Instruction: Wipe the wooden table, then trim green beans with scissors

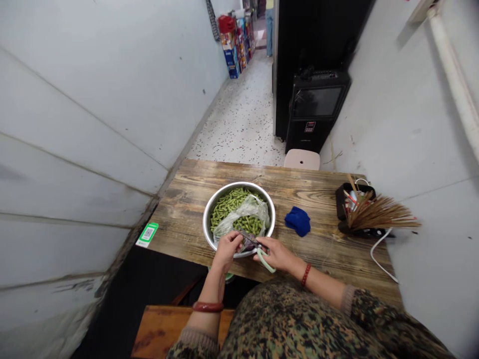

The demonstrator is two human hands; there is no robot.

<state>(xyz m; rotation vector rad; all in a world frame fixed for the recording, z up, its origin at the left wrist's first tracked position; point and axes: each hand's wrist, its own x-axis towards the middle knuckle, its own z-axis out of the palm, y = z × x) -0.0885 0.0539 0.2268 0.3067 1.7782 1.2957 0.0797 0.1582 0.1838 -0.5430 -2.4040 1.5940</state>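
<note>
A metal basin (273,214) full of green bean pods (226,202) stands on the wooden table in front of me. A clear plastic bag (258,204) lies over part of the pods inside it. At the basin's near rim, my right hand (279,253) grips a pair of scissors (266,261) with pale green handles, blades pointing left. My left hand (227,249) is pinched closed beside the blade tips; whatever its fingers hold is too small to make out. Something dark purplish (250,243) shows under the blades, partly hidden.
A crumpled blue cloth (298,221) lies right of the basin. Farther right are a black caddy (340,202), a bundle of thin sticks (377,214) and a white cable (376,249). A QR code card (147,234) sits at the table's left edge. Behind the table stands a pink stool (302,158).
</note>
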